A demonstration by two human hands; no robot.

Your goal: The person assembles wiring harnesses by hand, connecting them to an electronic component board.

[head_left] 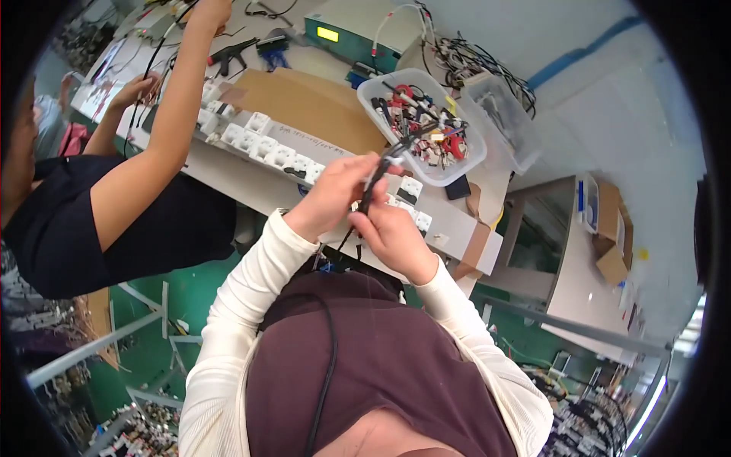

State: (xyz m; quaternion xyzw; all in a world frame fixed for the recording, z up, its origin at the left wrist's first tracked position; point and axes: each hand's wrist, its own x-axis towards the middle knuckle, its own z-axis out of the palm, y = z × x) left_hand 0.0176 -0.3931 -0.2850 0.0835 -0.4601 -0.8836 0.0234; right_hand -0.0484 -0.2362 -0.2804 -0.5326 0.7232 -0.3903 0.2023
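Note:
Both my hands are raised over the front edge of the workbench, closed on a black cable. Its upper end splits into several short black leads with a small pale piece among them. My left hand pinches the cable near that split. Lower down, my right hand grips it between thumb and fingers. Below the hands a thin black tail hangs toward my lap. Just beyond the cable's tip stands a clear plastic bin of mixed connectors and adapters in red, black, white and yellow.
White socket blocks line the bench front beside brown cardboard. A green-fronted instrument with a lit display stands behind, near tangled black cables. At my left a co-worker's arm reaches over the bench. Cardboard boxes sit at right.

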